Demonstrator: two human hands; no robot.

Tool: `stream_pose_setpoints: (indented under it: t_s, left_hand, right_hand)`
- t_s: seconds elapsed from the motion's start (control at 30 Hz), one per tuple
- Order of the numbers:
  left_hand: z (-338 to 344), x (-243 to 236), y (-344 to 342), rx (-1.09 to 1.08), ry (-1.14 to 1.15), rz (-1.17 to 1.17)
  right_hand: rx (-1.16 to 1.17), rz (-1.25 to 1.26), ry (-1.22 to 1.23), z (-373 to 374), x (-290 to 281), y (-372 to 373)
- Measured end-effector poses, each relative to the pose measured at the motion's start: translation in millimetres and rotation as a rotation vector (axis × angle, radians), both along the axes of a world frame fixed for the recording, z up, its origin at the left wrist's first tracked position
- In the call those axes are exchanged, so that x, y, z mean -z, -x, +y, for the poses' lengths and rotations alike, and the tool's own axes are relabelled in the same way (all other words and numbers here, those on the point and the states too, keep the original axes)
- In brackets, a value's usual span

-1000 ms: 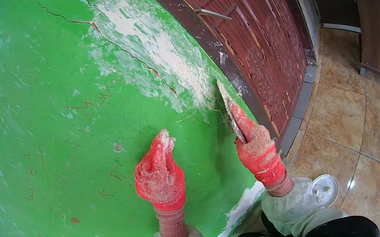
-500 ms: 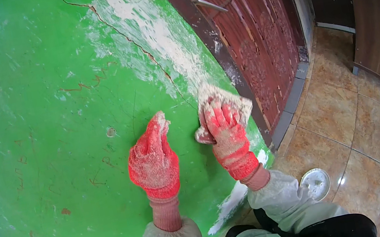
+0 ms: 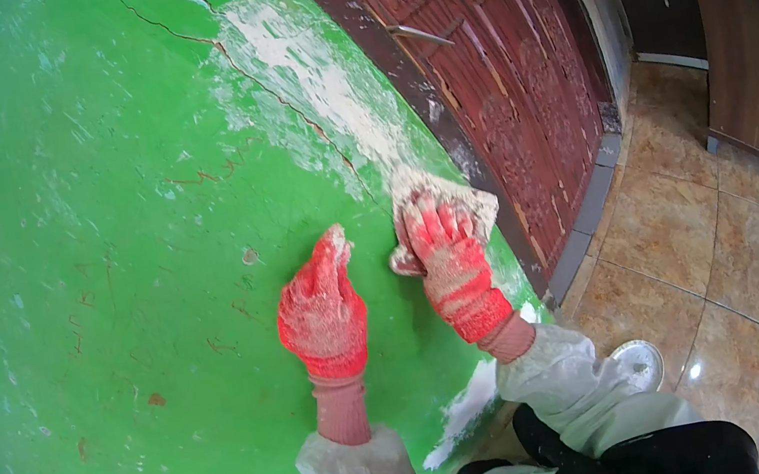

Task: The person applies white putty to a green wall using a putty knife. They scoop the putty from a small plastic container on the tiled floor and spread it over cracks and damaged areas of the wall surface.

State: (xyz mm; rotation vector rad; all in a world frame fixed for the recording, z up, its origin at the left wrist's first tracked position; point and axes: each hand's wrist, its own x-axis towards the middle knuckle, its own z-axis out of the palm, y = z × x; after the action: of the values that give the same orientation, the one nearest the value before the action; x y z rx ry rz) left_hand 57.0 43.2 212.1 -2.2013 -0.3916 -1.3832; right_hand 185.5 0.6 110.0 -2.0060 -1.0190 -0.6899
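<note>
Spread over a whitish, powder-caked rag (image 3: 470,202), my right hand (image 3: 457,274) presses it against the green wall (image 3: 184,454). It wears a red glove dusted white, and one edge of the rag curls up beside the fingers. Left of it, my left hand (image 3: 322,308), also in a dusty red glove, is closed near the wall surface with whitened fingertips. What it holds, if anything, is hidden. Above the rag runs a rough white putty patch (image 3: 321,75) along a long crack (image 3: 285,101) in the wall.
A carved reddish-brown door (image 3: 482,67) with a metal handle (image 3: 418,35) stands right of the wall. On the tiled floor (image 3: 667,257) near my right sleeve sits a round white container (image 3: 639,364). A brown wooden panel (image 3: 745,61) rises at the far right.
The view has shifted slightly, so the wall marks and crack sit farther right. My left hand appears a little farther right, nearer the rag. My right hand stays on the rag.
</note>
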Motion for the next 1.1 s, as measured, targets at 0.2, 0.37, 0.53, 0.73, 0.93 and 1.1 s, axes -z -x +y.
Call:
stream_pose_setpoints:
  t_s: [0.2, 0.37, 0.53, 0.73, 0.93, 1.1]
  left_hand:
    - [-10.6, -5.5, 4.7, 0.088, 0.0, -0.068]
    - [-7.0, -16.9, 17.0, 0.065, -0.037, -0.064]
    - [-2.2, -19.8, 18.6, 0.038, -0.039, -0.064]
    - [-2.3, -19.4, 17.5, 0.054, -0.059, -0.102]
    - [3.0, -18.3, 17.8, 0.055, -0.022, -0.095]
    - [1.6, -18.0, 17.8, 0.026, -0.04, -0.054]
  right_hand:
    - [-0.602, 0.365, -0.571, -40.9, -1.5, -14.2]
    - [-0.161, -0.06, -0.368, -2.9, -71.8, -29.3]
    - [-0.047, -0.104, -0.143, -22.7, -43.3, -10.1]
    - [-0.433, 0.031, -0.787, -41.8, -69.0, -22.3]
    - [0.019, -0.087, -0.092, -5.5, -84.2, -11.7]
    - [-0.399, 0.389, -0.332, -67.1, -20.0, -3.5]
